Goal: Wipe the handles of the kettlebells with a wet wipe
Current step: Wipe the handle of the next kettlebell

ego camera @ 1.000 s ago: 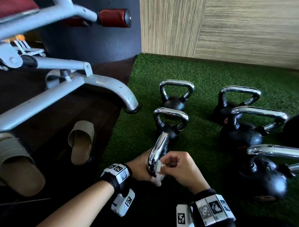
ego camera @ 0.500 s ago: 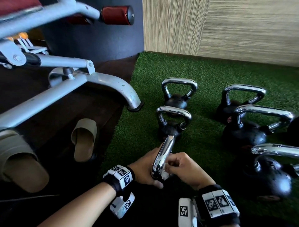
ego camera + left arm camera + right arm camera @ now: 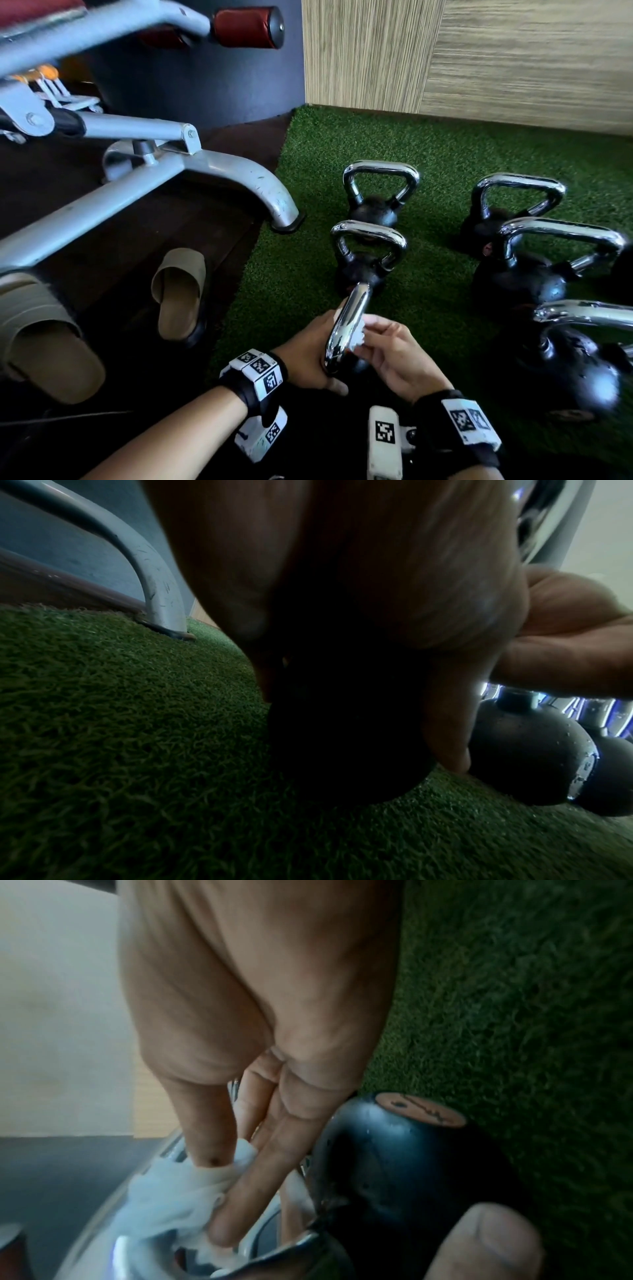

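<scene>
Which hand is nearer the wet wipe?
Right. The right hand pinches the wet wipe against the chrome handle; the left hand holds the kettlebell's ball below it.

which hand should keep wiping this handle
Right. The right hand already pinches the wet wipe against the chrome handle, while the left hand steadies the kettlebell from the other side.

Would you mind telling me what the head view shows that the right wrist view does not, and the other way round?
Only the head view shows the left hand steadying the kettlebell, the other kettlebells standing on the turf, the bench frame and a slipper. Only the right wrist view shows the orange disc on the black ball. Both show the right hand pinching the wet wipe against the chrome handle.
</scene>
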A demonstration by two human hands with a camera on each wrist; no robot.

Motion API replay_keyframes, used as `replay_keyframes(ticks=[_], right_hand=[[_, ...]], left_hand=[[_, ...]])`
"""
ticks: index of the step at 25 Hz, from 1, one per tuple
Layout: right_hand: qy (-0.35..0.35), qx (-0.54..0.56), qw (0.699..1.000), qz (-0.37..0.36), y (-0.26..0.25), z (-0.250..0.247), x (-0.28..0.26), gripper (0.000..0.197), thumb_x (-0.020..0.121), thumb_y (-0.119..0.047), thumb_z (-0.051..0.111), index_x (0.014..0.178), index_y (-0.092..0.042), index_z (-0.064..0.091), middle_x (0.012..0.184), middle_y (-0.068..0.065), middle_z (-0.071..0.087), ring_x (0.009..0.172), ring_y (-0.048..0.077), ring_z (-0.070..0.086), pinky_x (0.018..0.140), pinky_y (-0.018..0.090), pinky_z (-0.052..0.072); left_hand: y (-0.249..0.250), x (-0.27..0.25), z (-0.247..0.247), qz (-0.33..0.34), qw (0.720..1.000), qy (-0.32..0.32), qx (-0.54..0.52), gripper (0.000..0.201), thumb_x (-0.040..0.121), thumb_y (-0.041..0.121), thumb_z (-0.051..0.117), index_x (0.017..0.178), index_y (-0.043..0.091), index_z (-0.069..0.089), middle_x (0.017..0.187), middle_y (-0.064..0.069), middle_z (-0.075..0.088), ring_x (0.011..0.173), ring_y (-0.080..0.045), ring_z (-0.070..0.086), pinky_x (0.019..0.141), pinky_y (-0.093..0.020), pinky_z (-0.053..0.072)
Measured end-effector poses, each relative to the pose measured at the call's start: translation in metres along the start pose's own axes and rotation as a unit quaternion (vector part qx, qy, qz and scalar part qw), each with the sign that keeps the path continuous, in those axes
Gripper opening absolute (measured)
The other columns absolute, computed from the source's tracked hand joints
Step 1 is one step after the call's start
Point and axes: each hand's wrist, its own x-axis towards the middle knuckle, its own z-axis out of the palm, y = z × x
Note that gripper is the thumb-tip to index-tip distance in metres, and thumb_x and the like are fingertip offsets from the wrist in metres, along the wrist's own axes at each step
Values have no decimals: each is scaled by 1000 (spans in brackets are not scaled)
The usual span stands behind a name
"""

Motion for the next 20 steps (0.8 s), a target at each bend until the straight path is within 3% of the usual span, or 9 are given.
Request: replay_keyframes(ticks=[5,7,8,11,14,15,17,18,20], right_hand=[[25,23,999,11,4,5,3,21,80,15,59,97,6,67,84,22,75,68,24,76,63,28,63],[73,27,997,-29,3,6,9,23,81,14,60,102,8,67,87,22,74,69,22,75,61,25,62],[107,42,992,-54,2,6,12,22,84,15,58,103,9,67,87,22,74,69,20,75,60,23,61],[158,58,981,-97,2,9,11,14,80,14,64,92,6,67,80,19,75,66,21,75,58,24,61],[184,-55,972,-136,3,14,7,18,67,9,79,80,-1,72,78,21,76,64,24,73,63,32,59],[216,-110,958,-155,2,16,7,18,68,9,82,77,-4,73,76,19,76,64,23,73,64,32,58],[299,-215,911,-185,2,19,12,17,72,1,86,71,-12,75,70,8,77,62,15,73,62,29,58],[334,-264,884,-193,3,20,14,15,72,-5,87,70,-15,75,67,2,77,60,9,72,59,25,58],[379,-334,842,-187,3,22,13,15,69,-14,88,67,-19,74,61,-5,74,55,1,68,51,12,50]], left_hand=[[1,0,1,8,1000,13,-2,125,53,22,99,131,75,19,147,2,41,142,-18,42,117,-44,39],[1,0,2,17,1000,16,1,126,54,19,100,136,71,19,151,6,38,145,-18,38,121,-43,34],[3,0,2,20,1000,13,-2,127,54,16,100,139,64,19,152,15,36,146,-15,36,122,-39,32],[4,-2,1,21,1000,12,-3,125,54,11,100,142,52,20,145,42,24,141,7,33,121,-20,28],[3,-5,1,14,1000,9,-5,123,57,8,99,139,51,18,144,38,22,132,29,23,113,-4,22],[2,-6,1,10,1000,7,-6,121,57,8,98,138,50,18,144,33,25,131,29,24,114,-5,22],[1,-5,2,-2,1000,11,-1,119,57,14,99,138,50,20,145,18,36,138,9,33,121,-22,29],[1,-5,3,-8,1000,11,2,119,56,18,100,140,50,22,146,10,38,140,-3,36,121,-31,32],[-2,-3,5,-8,1000,10,10,122,55,23,100,148,43,24,148,4,38,142,-14,37,121,-38,33]])
